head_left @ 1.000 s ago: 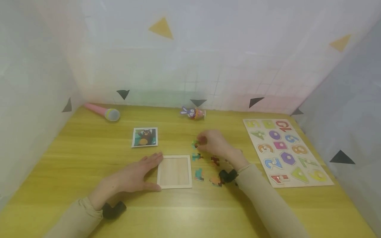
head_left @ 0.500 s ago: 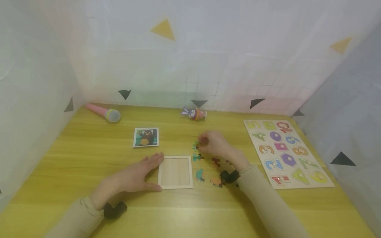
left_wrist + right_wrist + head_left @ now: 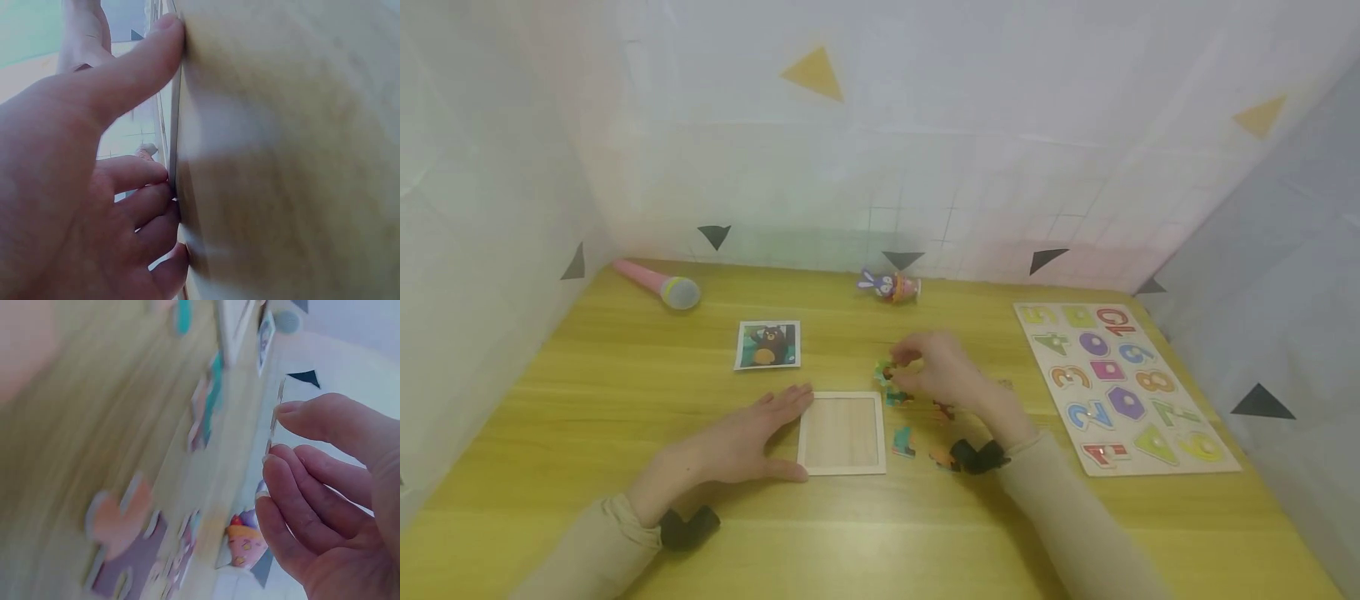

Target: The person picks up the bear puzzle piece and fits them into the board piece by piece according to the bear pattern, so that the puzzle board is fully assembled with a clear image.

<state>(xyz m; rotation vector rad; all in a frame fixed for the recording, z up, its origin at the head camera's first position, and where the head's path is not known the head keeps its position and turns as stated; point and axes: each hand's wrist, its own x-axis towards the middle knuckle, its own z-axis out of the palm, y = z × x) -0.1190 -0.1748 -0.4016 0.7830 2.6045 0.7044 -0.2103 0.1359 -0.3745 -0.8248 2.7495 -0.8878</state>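
A yellowish table [image 3: 850, 542] spreads under and all around the frame [image 3: 841, 432], which lies flat with its wooden floor showing. Well right of the frame lies the number board [image 3: 1136, 468]. The left hand [image 3: 745, 437] rests along the frame's left edge, thumb and fingers spread apart, touching near the two left corners. The right hand [image 3: 947, 371] is beyond the frame's far right corner, its grip pinched on a small puzzle piece [image 3: 884, 372] between thumb and fingertips. Far left of the frame and well beyond it is the microphone [image 3: 658, 283]. Beyond its far left corner lies the bear card [image 3: 767, 345]; farther beyond the frame, the rabbit figure [image 3: 891, 287] lies on its side. Smallest are the loose pieces: one [image 3: 893, 396] near the frame's far right corner, a teal piece [image 3: 903, 442] just beside its right edge, a brown piece [image 3: 943, 410] and an orange piece [image 3: 943, 457] farther right. Over the last half second the right hand has shifted slightly toward the frame, taking the pinched piece along; in the right wrist view that piece stands edge-on, seemingly off the table. I judge that one piece is now singled out, with none in the frame.
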